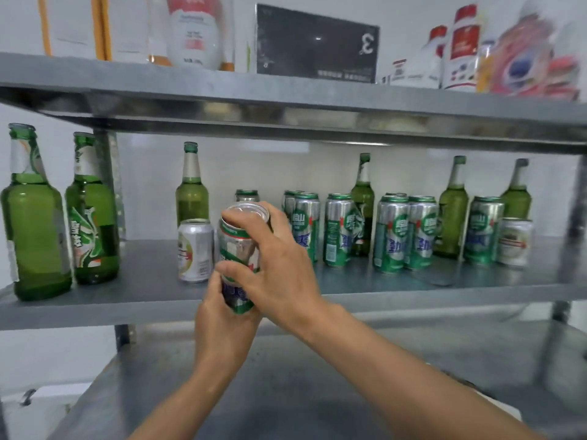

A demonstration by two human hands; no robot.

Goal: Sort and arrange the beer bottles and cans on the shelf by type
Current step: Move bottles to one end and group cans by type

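Both hands hold one tall green-and-silver beer can (239, 246) in front of the middle shelf (149, 300). My left hand (222, 325) wraps its base from below; my right hand (279, 265) grips its upper half from the right. A short silver can (194, 250) stands just left of it. Two green bottles (35, 223) (93, 217) stand at the shelf's left end, and a third (191, 188) stands behind the short can. Several tall green cans (405, 233) and more green bottles (452, 211) are mixed along the right half. Another short silver can (514, 241) stands at the far right.
The upper shelf (286, 87) carries a dark box (317, 46), white bottles with red labels (460, 49) and a colourful packet. A lower steel shelf (286, 392) lies beneath my arms. Metal uprights (109, 185) (571, 217) stand beside the bottles at left and right.
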